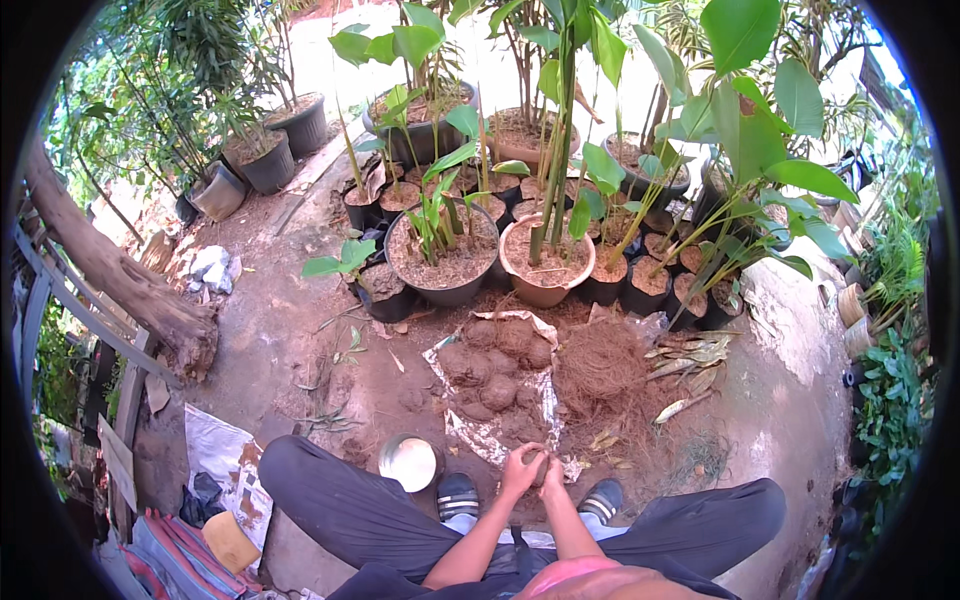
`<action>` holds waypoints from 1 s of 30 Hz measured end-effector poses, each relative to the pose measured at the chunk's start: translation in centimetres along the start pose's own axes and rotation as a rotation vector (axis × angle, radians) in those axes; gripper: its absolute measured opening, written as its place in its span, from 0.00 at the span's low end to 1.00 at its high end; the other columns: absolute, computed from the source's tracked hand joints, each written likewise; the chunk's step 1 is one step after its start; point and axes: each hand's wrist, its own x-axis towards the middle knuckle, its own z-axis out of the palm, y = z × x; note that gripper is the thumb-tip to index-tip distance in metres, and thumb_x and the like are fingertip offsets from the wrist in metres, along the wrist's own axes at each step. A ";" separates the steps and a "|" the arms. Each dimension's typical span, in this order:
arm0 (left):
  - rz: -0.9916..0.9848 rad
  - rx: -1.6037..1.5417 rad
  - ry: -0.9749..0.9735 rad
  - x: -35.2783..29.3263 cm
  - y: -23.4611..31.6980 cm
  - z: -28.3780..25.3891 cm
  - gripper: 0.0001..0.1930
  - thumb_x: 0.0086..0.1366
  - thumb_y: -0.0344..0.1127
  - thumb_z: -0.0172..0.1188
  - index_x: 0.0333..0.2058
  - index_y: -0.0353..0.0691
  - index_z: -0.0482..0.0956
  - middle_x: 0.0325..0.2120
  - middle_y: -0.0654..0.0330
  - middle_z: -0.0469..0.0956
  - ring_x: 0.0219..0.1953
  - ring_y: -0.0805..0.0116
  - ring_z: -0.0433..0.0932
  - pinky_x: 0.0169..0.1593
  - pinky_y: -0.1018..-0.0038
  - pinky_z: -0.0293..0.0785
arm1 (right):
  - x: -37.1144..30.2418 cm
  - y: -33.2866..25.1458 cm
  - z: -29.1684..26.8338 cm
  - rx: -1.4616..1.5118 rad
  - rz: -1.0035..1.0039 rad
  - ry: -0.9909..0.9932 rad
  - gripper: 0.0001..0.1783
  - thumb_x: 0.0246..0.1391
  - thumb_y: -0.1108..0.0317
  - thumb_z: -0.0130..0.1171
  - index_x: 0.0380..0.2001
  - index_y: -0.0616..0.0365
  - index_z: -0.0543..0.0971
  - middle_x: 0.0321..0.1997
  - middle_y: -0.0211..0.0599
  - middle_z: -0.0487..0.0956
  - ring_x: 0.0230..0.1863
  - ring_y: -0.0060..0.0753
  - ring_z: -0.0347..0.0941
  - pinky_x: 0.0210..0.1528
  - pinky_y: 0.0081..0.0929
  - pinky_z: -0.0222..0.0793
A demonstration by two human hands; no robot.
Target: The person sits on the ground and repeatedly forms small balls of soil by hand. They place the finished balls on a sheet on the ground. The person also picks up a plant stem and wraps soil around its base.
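Between my feet, my left hand [519, 470] and my right hand [552, 478] come together, fingers curled around a small dark brown lump of soil [539, 470]. Most of the lump is hidden by the fingers. Just beyond them lies a whitish plastic sheet [548, 398] on the ground. Several rounded soil balls [500, 391] and bigger brown clumps [514, 336] rest on it. To the right of the sheet is a heap of brown coconut fibre [600, 370]. A round metal pot [386, 462] with pale contents stands left of my left foot.
Potted plants crowd the far side, among them a black pot [440, 285] and a terracotta-coloured pot [545, 293]. Dry leaves [690, 360] lie right of the fibre. At left are a tree trunk [120, 270], a white sack [215, 445] and a striped cloth [175, 560].
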 end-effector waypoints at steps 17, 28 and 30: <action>-0.359 0.424 0.033 0.4 -1.2 0.6 0.22 0.52 0.47 0.63 0.39 0.35 0.81 0.36 0.45 0.81 0.42 0.53 0.80 0.49 0.65 0.72 | 2.6 1.0 -1.1 -0.029 0.563 0.036 0.31 0.55 0.39 0.40 0.44 0.53 0.77 0.41 0.39 0.79 0.39 0.43 0.78 0.44 0.46 0.75; -0.415 0.321 0.176 -0.1 -1.0 1.2 0.24 0.52 0.46 0.63 0.39 0.29 0.80 0.37 0.42 0.80 0.40 0.52 0.80 0.48 0.64 0.72 | 8.7 6.0 -3.1 -0.096 0.240 0.205 0.27 0.55 0.44 0.44 0.43 0.54 0.77 0.40 0.41 0.79 0.39 0.42 0.78 0.42 0.44 0.76; -0.275 0.426 0.061 -1.1 1.4 1.7 0.24 0.52 0.45 0.62 0.40 0.29 0.80 0.37 0.41 0.80 0.41 0.49 0.79 0.49 0.63 0.72 | 10.3 8.2 -4.9 -0.103 0.210 0.241 0.27 0.55 0.44 0.44 0.43 0.55 0.77 0.40 0.42 0.79 0.38 0.42 0.78 0.41 0.44 0.76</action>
